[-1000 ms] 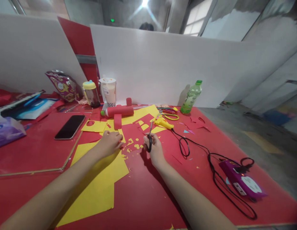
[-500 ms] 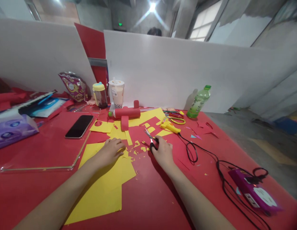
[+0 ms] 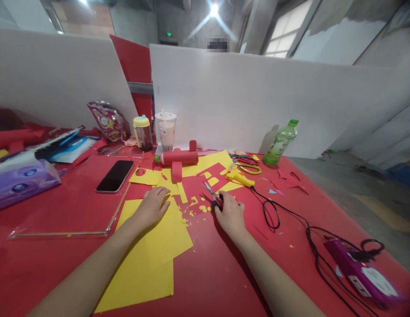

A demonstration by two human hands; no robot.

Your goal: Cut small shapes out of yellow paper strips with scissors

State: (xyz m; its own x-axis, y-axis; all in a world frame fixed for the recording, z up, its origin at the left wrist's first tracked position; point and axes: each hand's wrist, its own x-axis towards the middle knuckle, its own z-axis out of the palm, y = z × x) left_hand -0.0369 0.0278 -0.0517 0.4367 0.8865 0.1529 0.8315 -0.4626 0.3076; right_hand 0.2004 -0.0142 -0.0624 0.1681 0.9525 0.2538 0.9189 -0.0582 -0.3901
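Okay, so the right hand (image 3: 231,214) is loosely gripping the scissors (image 3: 212,195) by their black handles, blades pointing away beside some yellow scraps (image 3: 203,208). Left hand (image 3: 153,205) is hanging out empty over the yellow paper (image 3: 148,264), fingers slightly bent. Farther out, a yellow glue gun (image 3: 239,178) is lying near a red paper-wrapped tube (image 3: 184,158).

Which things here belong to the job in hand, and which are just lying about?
Likely for the job: black-handled scissors in the right hand; yellow paper beneath the left hand; perhaps the yellow glue gun.

Likely lying about: smartphone; bubble tea cup; green bottle; foil pouch.
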